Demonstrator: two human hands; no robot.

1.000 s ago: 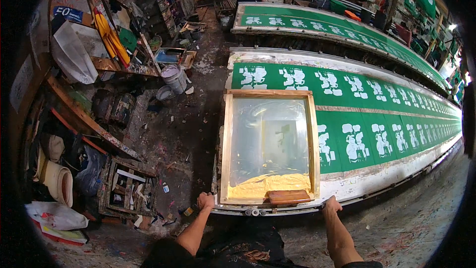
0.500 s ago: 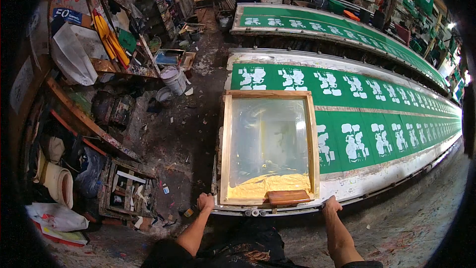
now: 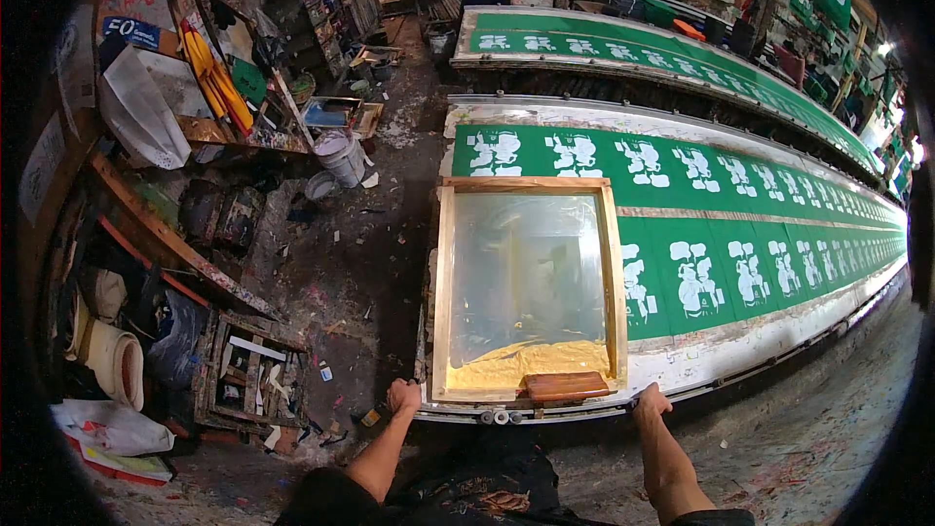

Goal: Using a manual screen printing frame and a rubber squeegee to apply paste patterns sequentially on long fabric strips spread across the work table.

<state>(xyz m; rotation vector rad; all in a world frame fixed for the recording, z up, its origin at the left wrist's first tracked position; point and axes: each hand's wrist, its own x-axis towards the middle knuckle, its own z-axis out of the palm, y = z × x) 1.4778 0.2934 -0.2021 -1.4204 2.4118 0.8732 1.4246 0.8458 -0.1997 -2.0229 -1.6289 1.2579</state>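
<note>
My left hand (image 3: 403, 396) is closed on the near left corner of the long printing table (image 3: 682, 367). Further right, my right hand (image 3: 652, 400) is closed over the table's front edge. Between my hands a wooden-framed printing screen (image 3: 526, 273) lies flat at the table's left end. Yellow ink (image 3: 531, 362) is pooled along the near side of its mesh. A brown wooden squeegee (image 3: 565, 387) rests at the near right of the frame, by the ink. Green fabric (image 3: 672, 234) with rows of white prints stretches away to the right, partly under the screen.
A second long table (image 3: 623, 49) with printed green cloth stands behind. On the floor to the left are a white bucket (image 3: 339, 158), a wooden crate (image 3: 251, 370) of scraps and a rolled pale sheet (image 3: 115, 360). A cluttered shelf (image 3: 326, 15) stands at the back left.
</note>
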